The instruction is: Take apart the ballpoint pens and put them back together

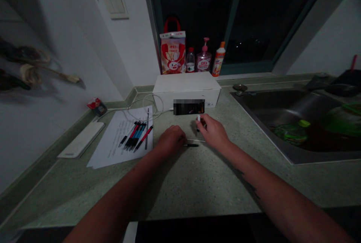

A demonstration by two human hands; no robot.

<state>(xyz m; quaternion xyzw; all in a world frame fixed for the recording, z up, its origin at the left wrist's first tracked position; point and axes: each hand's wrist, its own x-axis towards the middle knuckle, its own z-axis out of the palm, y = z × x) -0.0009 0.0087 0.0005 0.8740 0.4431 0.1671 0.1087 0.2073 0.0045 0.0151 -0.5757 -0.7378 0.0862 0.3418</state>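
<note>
Right hand (213,132): fingers pinched on a small white-topped piece (199,118), upright, just above or on the surface (186,183), can't tell which. Left hand (171,138): fingers curled, grip hidden. Black part (193,145) and thin white rod (196,140) lie between hands.

dim, greyish light leaves the speckled green stone table (180,186) murky, with soft shadows; small glints dot the dark glass window (197,2). wide-angle stretching and blur smear the grey metal sink (324,157); pixelation covers part of the black rectangular phone (194,110).
</note>
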